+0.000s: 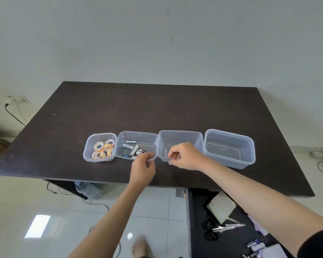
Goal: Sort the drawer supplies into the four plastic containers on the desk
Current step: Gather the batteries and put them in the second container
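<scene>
Four clear plastic containers stand in a row on the dark desk (157,108). The leftmost container (89,144) holds several tape rolls (103,149). The second container (138,135) holds several batteries (133,148). The third container (179,138) and the largest, rightmost container (229,148) look empty. My left hand (143,169) hovers at the second container's near right corner, fingers curled together. My right hand (185,157) sits over the third container's near rim with thumb and forefinger pinched. Whether either hand holds something small is not visible.
An open drawer (196,229) at the lower right holds scissors (227,227), black bands (210,229), a white pad (222,206) and batteries (254,245). A water bottle (89,190) and cables lie under the desk. A wall stands behind the desk's far edge.
</scene>
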Demonstrator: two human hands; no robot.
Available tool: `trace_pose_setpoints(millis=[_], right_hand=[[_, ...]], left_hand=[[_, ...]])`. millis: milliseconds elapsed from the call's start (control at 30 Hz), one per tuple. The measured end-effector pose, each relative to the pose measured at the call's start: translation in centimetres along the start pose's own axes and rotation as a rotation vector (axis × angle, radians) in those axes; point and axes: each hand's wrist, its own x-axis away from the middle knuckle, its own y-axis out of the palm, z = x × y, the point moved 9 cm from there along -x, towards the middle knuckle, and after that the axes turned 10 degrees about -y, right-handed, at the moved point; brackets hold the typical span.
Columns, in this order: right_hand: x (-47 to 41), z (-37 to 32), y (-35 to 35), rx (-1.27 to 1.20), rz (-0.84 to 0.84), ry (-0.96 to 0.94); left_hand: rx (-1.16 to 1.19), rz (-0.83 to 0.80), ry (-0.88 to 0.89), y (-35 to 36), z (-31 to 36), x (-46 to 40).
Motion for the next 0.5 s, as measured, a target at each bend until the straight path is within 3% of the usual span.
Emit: trace_pose_setpoints(millis=[233,500], right_hand=[[14.2,8.5,1.4,-0.005,-0.361,0.102],[28.7,22.7,6.7,0.119,-0.585,0.380]], left_hand=[[-0.060,-0.208,0.000,15.1,0.4,11.2],[-0.182,-0.538,-0.145,28.7,-4.0,20.4]])
